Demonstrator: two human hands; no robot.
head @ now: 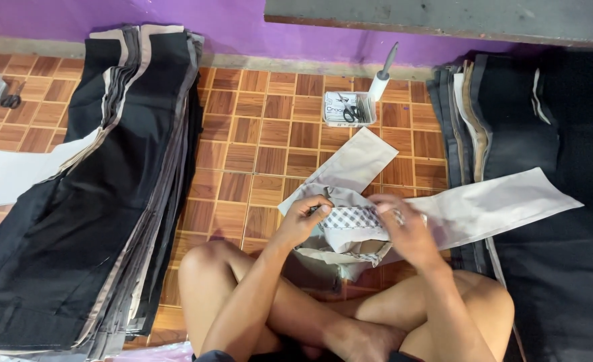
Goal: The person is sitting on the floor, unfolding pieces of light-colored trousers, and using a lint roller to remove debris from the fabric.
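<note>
beige folded cloth piece with checked lining (353,224) held at lower centre of the frame.
it is pinched by the left hand (304,216) and right hand (407,231), each grip closed on it, above the wooden tile floor (263,141).

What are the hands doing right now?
Left hand: closed on the checked cloth.
Right hand: closed on the same cloth's other end.

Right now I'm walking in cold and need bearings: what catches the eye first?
At centre, both hands, left hand and right hand, grip a beige garment piece with a checked lining. A tall stack of dark cut fabric fills the left floor. A small box with scissors sits by the purple wall.
</note>
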